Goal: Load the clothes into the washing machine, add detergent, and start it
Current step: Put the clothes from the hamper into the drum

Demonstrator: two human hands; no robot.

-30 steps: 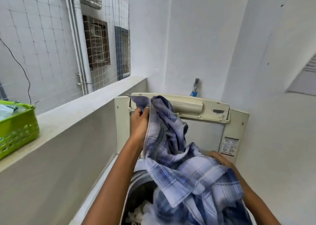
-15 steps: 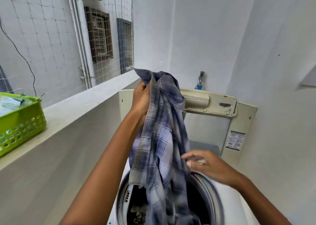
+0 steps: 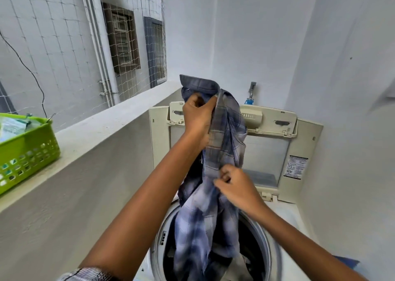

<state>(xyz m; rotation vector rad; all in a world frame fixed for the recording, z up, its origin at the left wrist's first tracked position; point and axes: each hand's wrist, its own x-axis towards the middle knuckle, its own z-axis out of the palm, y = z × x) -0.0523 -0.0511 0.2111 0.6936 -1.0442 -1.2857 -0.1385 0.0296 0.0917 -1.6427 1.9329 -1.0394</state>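
My left hand [image 3: 197, 118] is gripping the shirt [image 3: 215, 184] high; my right hand [image 3: 237, 187] is pinching it lower, hanging lengthwise over the washing machine [image 3: 271, 244].

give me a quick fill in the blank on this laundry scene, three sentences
1. The left hand grips the blue plaid shirt near its ____.
2. The shirt's lower end hangs into the round ____ of the white top-loading washing machine.
3. The green plastic basket sits on the grey ____ to the left.

Missing words: collar; drum; ledge
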